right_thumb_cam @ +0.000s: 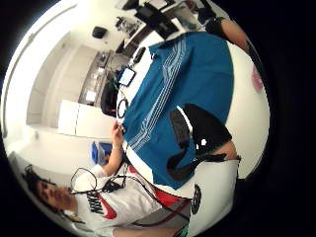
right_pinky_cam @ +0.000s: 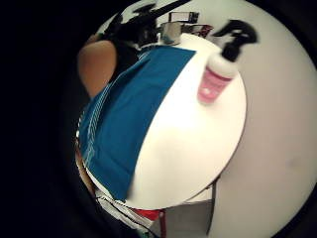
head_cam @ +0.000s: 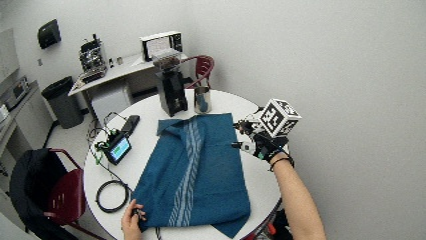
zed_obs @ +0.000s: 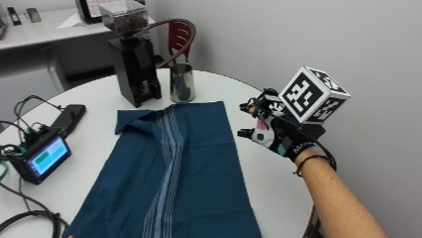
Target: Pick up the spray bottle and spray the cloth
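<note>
The spray bottle point(right_pinky_cam: 218, 74) stands upright near the table point(right_pinky_cam: 188, 148) edge, hidden in the outside view behind the right hand point(zed_obs: 280, 131), whose finger state I cannot tell.

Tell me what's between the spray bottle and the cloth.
Only bare table separates the spray bottle from the cloth, as the little finger side palm view shows.

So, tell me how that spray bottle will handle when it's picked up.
The spray bottle stands upright, tall and narrow with a bulky black trigger head, so a sideways nudge may tip it. Its smooth plastic body could be slightly slippery.
</note>
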Action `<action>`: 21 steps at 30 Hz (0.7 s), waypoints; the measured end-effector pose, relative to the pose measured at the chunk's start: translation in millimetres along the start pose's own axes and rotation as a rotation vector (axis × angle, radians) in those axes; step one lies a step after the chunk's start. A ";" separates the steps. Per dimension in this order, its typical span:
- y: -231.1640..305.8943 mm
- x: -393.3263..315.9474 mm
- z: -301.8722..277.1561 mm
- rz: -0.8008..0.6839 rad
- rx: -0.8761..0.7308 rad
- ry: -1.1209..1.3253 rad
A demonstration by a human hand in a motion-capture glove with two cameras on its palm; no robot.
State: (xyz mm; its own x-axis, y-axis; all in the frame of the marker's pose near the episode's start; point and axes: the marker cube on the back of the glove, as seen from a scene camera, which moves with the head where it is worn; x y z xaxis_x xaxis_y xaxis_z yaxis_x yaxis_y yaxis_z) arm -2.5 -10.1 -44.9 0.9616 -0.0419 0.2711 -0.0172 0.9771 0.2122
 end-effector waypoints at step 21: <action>32.1 121.0 88.6 0.410 0.129 -0.512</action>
State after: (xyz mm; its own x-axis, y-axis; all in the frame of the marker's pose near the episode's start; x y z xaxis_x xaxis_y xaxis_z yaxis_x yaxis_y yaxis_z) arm 89.0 -2.3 77.9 0.6192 0.2028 0.7586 -0.4171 0.9035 0.0989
